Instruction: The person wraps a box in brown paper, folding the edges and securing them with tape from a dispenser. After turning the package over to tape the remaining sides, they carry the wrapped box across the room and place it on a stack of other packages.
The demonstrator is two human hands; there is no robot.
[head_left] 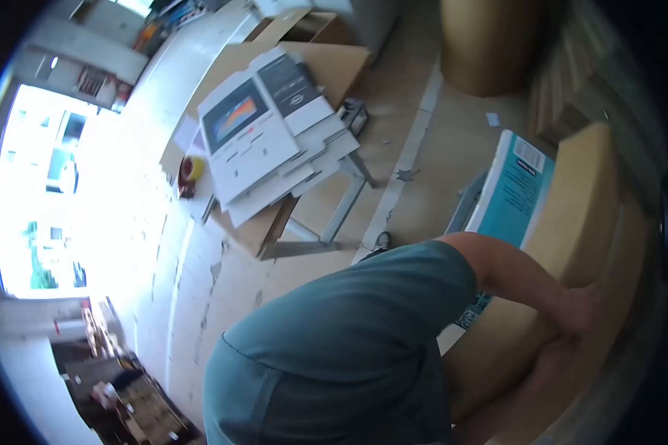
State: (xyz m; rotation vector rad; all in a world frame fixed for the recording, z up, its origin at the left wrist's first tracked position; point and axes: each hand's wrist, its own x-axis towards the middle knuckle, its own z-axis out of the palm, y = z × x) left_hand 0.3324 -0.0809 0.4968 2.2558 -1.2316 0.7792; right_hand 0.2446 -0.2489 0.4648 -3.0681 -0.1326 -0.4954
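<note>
A green-sleeved arm reaches across the lower middle to my left hand [577,310], which is at the face of a large brown cardboard piece [583,182] on the right. Just below it my right hand [560,356] is blurred, close to the left one and against the same brown cardboard. The fingers of both hands are too smeared to make out. Beside the cardboard leans a teal and white printed box [508,193] with a barcode label, partly behind my left arm.
Flat printed white cartons [249,141] lie stacked on a table, with tape rolls [192,168] beside them. An open carton [315,30] is behind. A brown drum [490,44] and stacked cardboard [560,96] stand at upper right. Shelving [133,400] shows at lower left.
</note>
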